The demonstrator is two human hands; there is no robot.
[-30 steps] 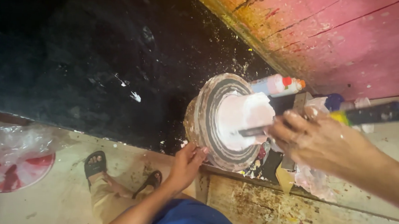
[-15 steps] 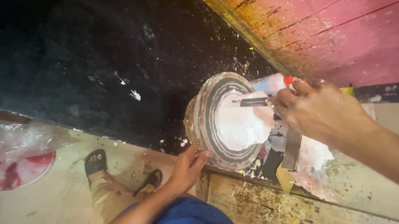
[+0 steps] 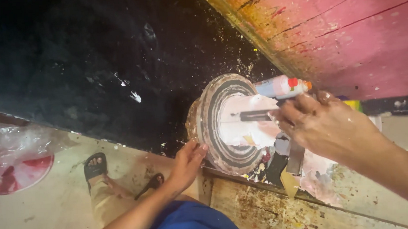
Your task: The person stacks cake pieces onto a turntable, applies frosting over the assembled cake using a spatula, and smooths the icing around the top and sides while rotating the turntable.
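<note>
The person's left hand (image 3: 188,162) rested open-fingered against the lower rim of a round turntable disc ringed in dark and pale bands (image 3: 225,122), fingertips curled over its edge, apparently to steady it or keep it from turning. The disc sat tilted toward the viewer at the near edge of a paint-splashed, grubby counter (image 3: 360,194), right where the surface dropped to the floor.

On the disc's middle sat a smooth white rounded mass (image 3: 249,121), glossy and soft-looking like icing or wet plaster. The right hand (image 3: 327,130), smeared with pale residue, was clenched around the handle of a flat metal blade (image 3: 256,116), laying it level across the white surface, presumably so the edge could skim it even. I could not tell exactly how the fingers sat on the handle, since the back of the hand hid them.

Just behind the disc, a pale plastic squeeze bottle with a red-and-orange cap (image 3: 280,86) lay on its side against the pink, scuffed wooden wall (image 3: 350,35). A dark-handled tool with a yellow-green band (image 3: 383,106) lay farther along the counter's back edge. Below the right hand a metal scraper (image 3: 295,158) hung over the stained front edge.

On the floor stood a foot in a black sandal (image 3: 94,168), beside a red-and-white patterned sheet under clear plastic (image 3: 14,171).
</note>
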